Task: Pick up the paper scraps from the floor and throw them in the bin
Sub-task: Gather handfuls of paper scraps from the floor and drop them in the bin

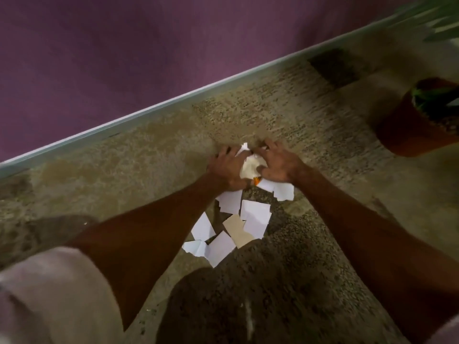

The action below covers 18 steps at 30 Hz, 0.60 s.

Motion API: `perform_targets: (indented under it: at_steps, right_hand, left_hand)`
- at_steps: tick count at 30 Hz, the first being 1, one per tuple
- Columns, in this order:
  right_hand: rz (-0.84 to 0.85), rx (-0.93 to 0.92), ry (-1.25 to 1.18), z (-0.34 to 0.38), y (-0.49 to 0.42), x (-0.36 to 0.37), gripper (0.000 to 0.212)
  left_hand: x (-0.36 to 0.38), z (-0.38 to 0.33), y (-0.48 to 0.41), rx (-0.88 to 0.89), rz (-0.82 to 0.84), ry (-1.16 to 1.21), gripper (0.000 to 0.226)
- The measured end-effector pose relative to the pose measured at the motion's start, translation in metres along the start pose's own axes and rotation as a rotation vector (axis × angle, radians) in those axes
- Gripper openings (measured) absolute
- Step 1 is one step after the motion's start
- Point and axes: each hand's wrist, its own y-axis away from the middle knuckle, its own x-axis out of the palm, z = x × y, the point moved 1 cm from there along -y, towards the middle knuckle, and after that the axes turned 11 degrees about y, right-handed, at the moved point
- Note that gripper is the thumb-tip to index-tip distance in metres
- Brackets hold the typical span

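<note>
White and beige paper scraps (pixel 231 224) lie scattered on the speckled floor (pixel 273 115) between my forearms. Farther out, both hands press around a bunched heap of white scraps (pixel 250 167) with a small orange piece (pixel 257 181) at its near edge. My left hand (pixel 227 170) cups the heap from the left with its fingers spread on the floor. On the heap's right side my right hand (pixel 277 163) does the same. More white scraps (pixel 283 189) stick out under my right hand. No bin is in view.
A purple wall (pixel 124 58) with a pale baseboard (pixel 173 100) runs diagonally behind the hands. A brown plant pot (pixel 417 120) with green leaves stands on the floor at the right. My own shadow darkens the floor at the bottom.
</note>
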Motion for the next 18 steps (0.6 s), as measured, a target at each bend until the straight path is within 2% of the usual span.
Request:
perform_targets:
  at_steps: [4,10,14,18]
  right_hand:
    - [0.016,-0.038,0.023,-0.002,0.028,0.005,0.076]
    - [0.118,-0.012,0.124,-0.001,0.057,0.012,0.11]
    - [0.057,0.051,0.118,0.003,0.066,0.015,0.102]
    - [-0.051,0.063,0.175,0.009,0.071,0.019,0.088]
  left_hand:
    - [0.011,-0.011,0.018,0.045,-0.077,-0.024,0.075]
    - [0.015,-0.021,0.031,0.142,-0.13,-0.017,0.054]
    - [0.011,-0.026,0.036,0.166,-0.131,-0.075,0.047]
    - [0.008,-0.027,0.049,0.147,-0.129,-0.026,0.058]
